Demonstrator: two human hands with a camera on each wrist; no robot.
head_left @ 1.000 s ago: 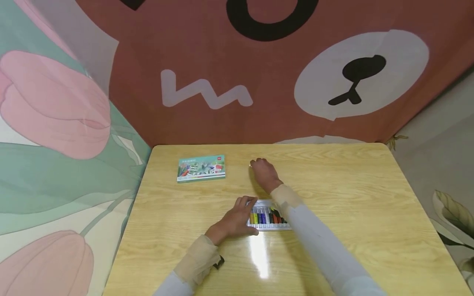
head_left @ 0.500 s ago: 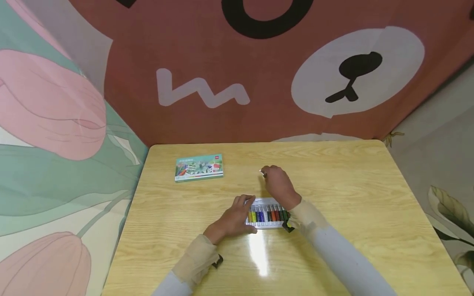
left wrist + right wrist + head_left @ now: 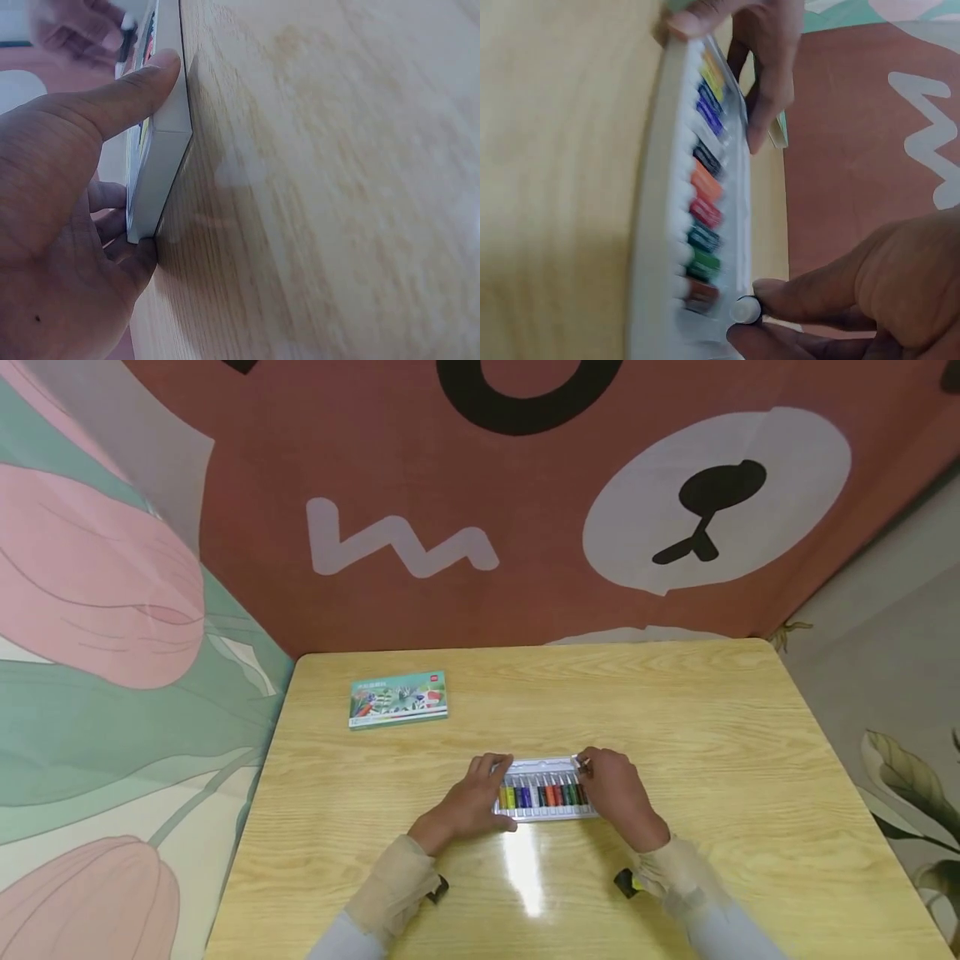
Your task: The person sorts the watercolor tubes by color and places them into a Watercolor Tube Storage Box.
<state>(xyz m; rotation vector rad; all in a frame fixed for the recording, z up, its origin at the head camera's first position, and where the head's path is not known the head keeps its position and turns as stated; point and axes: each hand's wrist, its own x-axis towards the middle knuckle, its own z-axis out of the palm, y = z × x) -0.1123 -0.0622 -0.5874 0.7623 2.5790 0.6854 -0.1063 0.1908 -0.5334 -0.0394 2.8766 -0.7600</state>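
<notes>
A white plastic tray (image 3: 551, 814) holds a row of small paint tubes (image 3: 705, 180) in several colours. My left hand (image 3: 471, 797) grips the tray's left end, thumb along the near wall and fingers at the far edge, as the left wrist view shows (image 3: 67, 172). Between thumb and fingertips, my right hand (image 3: 618, 793) pinches a dark paint tube (image 3: 127, 41). Its white cap (image 3: 745, 310) faces the camera in the right wrist view. That tube is over the tray's right end, beside the brown one; whether it touches the tray I cannot tell.
A green illustrated paint box (image 3: 397, 700) lies flat at the back left of the wooden table (image 3: 712, 718). Fabric printed with a bear (image 3: 405, 610) hangs behind the table, and a flower-printed one (image 3: 112, 735) on the left.
My right hand has come back from beyond the tray, moving right and toward me, bringing the paint tube to the tray's right end. The left hand has kept its grip on the tray.
</notes>
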